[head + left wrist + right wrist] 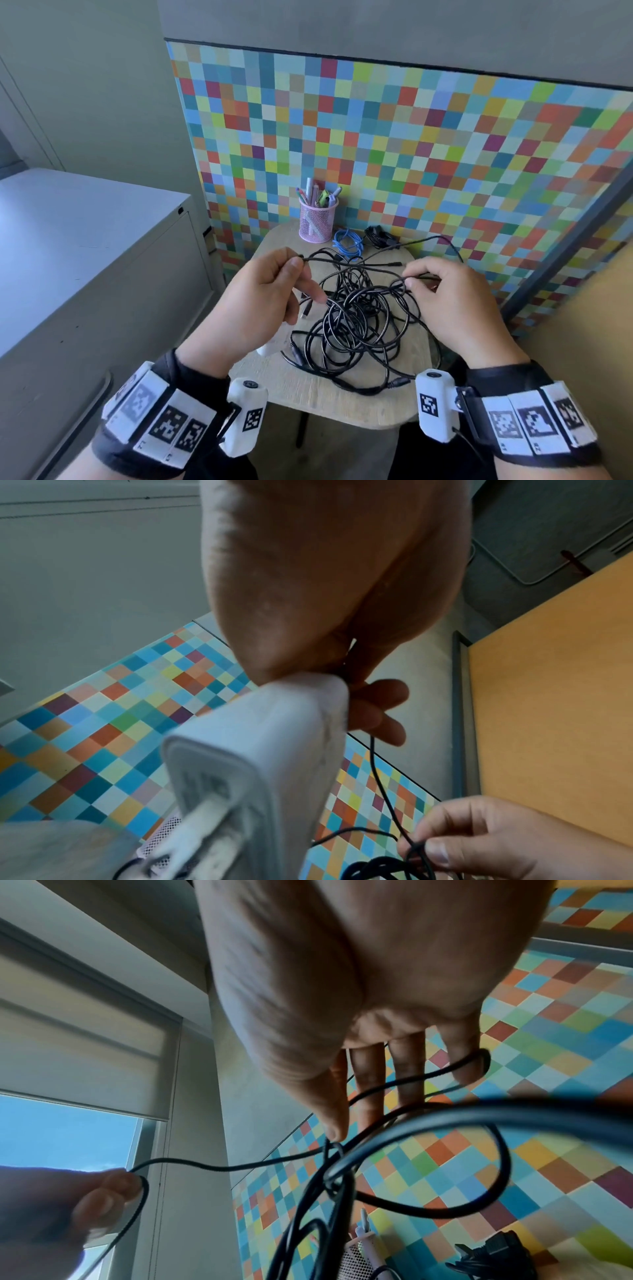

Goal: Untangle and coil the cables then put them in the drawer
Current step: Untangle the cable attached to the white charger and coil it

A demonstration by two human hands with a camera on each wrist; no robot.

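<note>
hands (359, 298) pinching black cable tangle (356, 322)

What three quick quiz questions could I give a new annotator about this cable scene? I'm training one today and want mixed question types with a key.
1. True or false: the blue cable is part of the black cable tangle between the hands.
2. Multiple choice: the pink mesh pen cup stands A) at the table's near edge, B) at the back of the table by the checkered wall, C) on the grey cabinet.
3. Fill in: the left hand and right hand each pinch a black ____.

Key: 1 false, it lies apart, behind the tangle; 2 B; 3 cable strand.
</note>
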